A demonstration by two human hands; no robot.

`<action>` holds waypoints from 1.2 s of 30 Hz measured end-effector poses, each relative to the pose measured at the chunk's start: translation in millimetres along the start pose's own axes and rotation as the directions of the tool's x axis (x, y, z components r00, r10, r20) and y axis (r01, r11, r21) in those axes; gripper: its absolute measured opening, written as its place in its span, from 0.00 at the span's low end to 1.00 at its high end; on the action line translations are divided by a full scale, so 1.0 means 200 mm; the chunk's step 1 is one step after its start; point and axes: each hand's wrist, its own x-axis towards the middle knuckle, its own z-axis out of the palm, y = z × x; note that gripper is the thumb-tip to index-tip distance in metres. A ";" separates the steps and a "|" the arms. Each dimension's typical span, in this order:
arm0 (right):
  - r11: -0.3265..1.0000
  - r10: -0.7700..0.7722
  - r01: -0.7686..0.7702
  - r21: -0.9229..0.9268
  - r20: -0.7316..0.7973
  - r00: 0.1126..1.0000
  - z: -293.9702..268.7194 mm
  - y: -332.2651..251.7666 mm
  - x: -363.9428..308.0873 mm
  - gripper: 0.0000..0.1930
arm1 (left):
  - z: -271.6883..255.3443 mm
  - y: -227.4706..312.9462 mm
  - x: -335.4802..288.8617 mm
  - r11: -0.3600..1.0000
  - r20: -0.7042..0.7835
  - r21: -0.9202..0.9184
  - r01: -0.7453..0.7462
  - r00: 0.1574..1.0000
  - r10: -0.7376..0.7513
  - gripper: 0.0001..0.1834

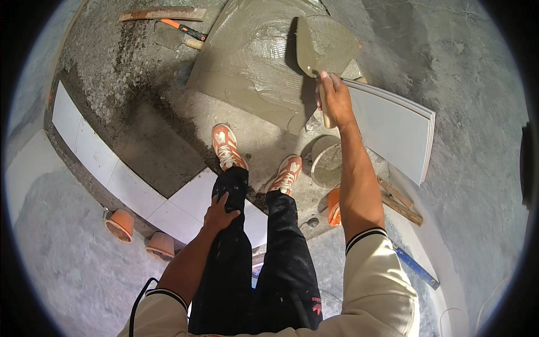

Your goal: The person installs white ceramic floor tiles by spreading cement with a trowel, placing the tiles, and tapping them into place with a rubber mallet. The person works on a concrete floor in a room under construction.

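Wrapped round the wooden handle of a trowel, my right hand (334, 103) is closed. The trowel's blade (305, 49) is coated in grey mortar and points away from me, over the right part of a large slab (255, 62). Wet mortar covers that slab, with ridged and smeared marks across it. My left hand (220, 213) rests on my left thigh near the knee, fingers spread, holding nothing. Close to my feet lie white tiles (193, 194), set in an L shape beside a bed of damp grey-brown mortar or sand (154, 149).
A stack of white tiles (393, 123) lies right of the slab. A bucket of mortar (327, 163) stands by my right foot. Two orange pots (119, 226) sit at left. An orange-handled tool (184, 29) and a wooden strip (163, 14) lie far left; a blue level (416, 267) lies at right.
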 end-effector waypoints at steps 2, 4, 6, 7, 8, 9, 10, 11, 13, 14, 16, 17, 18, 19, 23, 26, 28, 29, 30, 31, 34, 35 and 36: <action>0.999 -0.035 0.036 0.005 -0.150 0.988 -0.04 0.13 -0.03 0.24 | -0.01 0.02 -0.01 1.000 0.003 0.007 0.014 1.000 -0.014 0.56; 0.999 -0.035 0.035 -0.006 -0.292 0.956 -0.13 0.24 -0.04 0.24 | 0.00 0.01 0.00 1.000 0.002 0.012 -0.006 1.000 0.006 0.56; 0.999 -0.041 0.028 -0.040 -0.393 0.919 -0.21 0.31 -0.04 0.24 | 0.03 -0.01 0.00 0.999 -0.009 0.015 -0.030 0.999 0.030 0.56; 0.995 -0.023 -0.016 -0.094 -0.396 0.918 -0.23 0.33 -0.04 0.24 | 0.04 -0.03 0.01 0.999 -0.021 0.016 -0.044 0.999 0.045 0.56; 0.987 -0.004 -0.061 -0.149 -0.401 0.916 -0.25 0.35 -0.04 0.24 | 0.05 -0.04 0.01 0.998 -0.032 0.019 -0.060 0.998 0.060 0.55; 0.974 0.014 -0.104 -0.203 -0.405 0.914 -0.28 0.37 -0.05 0.24 | 0.06 -0.04 0.01 0.998 -0.038 0.019 -0.060 0.997 0.060 0.56; 0.965 -0.038 -0.070 -0.252 -0.400 0.916 -0.28 0.41 -0.08 0.24 | 0.07 -0.04 0.01 0.998 -0.043 0.020 -0.061 0.997 0.062 0.56; 0.968 0.008 -0.115 -0.224 -0.427 0.904 -0.28 0.45 -0.14 0.24 | 0.07 -0.03 0.01 0.998 -0.047 0.021 -0.063 0.997 0.064 0.56; 0.969 0.088 -0.182 -0.167 -0.457 0.885 -0.24 0.47 -0.24 0.25 | 0.09 -0.05 0.00 0.999 -0.061 0.018 -0.050 0.997 0.051 0.56; 0.979 0.059 -0.138 -0.151 -0.439 0.897 -0.24 0.46 -0.24 0.24 | 0.11 -0.05 0.00 0.999 -0.068 0.016 -0.042 0.997 0.043 0.56; 0.992 0.006 -0.060 -0.114 -0.419 0.908 -0.29 0.47 -0.25 0.24 | 0.12 -0.04 -0.02 0.998 -0.079 0.013 -0.054 0.995 0.055 0.55; 0.995 -0.021 -0.020 -0.096 -0.408 0.913 -0.31 0.47 -0.25 0.23 | 0.13 -0.03 -0.02 0.998 -0.085 0.009 -0.058 0.995 0.058 0.55; 0.988 -0.013 -0.048 -0.145 -0.391 0.920 -0.33 0.42 -0.21 0.23 | 0.13 -0.01 -0.02 0.999 -0.082 0.032 -0.042 0.996 0.044 0.56; 0.982 -0.024 -0.044 -0.181 -0.353 0.935 -0.33 0.41 -0.19 0.23 | 0.12 0.02 -0.03 0.998 -0.076 0.052 -0.030 0.996 0.034 0.56; 0.897 -0.149 0.074 -0.436 -0.142 0.979 -0.25 0.46 -0.23 0.22 | 0.20 0.02 -0.02 0.997 -0.107 0.082 -0.004 0.994 0.013 0.57; 0.852 -0.235 0.178 -0.492 -0.056 0.970 -0.14 0.54 -0.33 0.21 | 0.26 -0.01 -0.02 0.997 -0.131 0.072 -0.001 0.991 0.010 0.57; 0.976 -0.055 0.023 -0.216 -0.143 0.988 -0.01 0.40 -0.34 0.20 | 0.29 -0.02 -0.03 0.997 -0.163 0.079 0.001 0.987 0.012 0.56; 0.993 -0.052 0.031 -0.117 -0.183 0.982 0.02 0.37 -0.30 0.20 | 0.30 -0.02 -0.03 0.996 -0.175 0.085 -0.005 0.984 0.020 0.56; 0.988 -0.056 0.032 -0.151 -0.156 0.986 0.06 0.31 -0.25 0.20 | 0.30 -0.02 -0.03 0.997 -0.169 0.074 -0.009 0.985 0.022 0.56; 0.982 -0.060 0.035 -0.184 -0.127 0.990 0.09 0.26 -0.21 0.20 | 0.30 -0.02 -0.03 0.998 -0.165 0.062 -0.013 0.986 0.023 0.56; 0.966 -0.113 0.120 -0.228 0.044 0.993 0.24 0.10 -0.16 0.21 | 0.35 -0.08 -0.02 0.996 -0.229 0.043 -0.077 0.970 0.085 0.54; 0.976 -0.113 0.116 -0.186 0.027 0.993 0.28 0.09 -0.13 0.21 | 0.38 -0.10 -0.01 0.993 -0.264 0.043 -0.106 0.958 0.114 0.54; 0.983 -0.111 0.110 -0.146 0.000 0.994 0.29 0.09 -0.08 0.21 | 0.37 -0.10 -0.03 0.997 -0.221 0.023 -0.074 0.972 0.077 0.53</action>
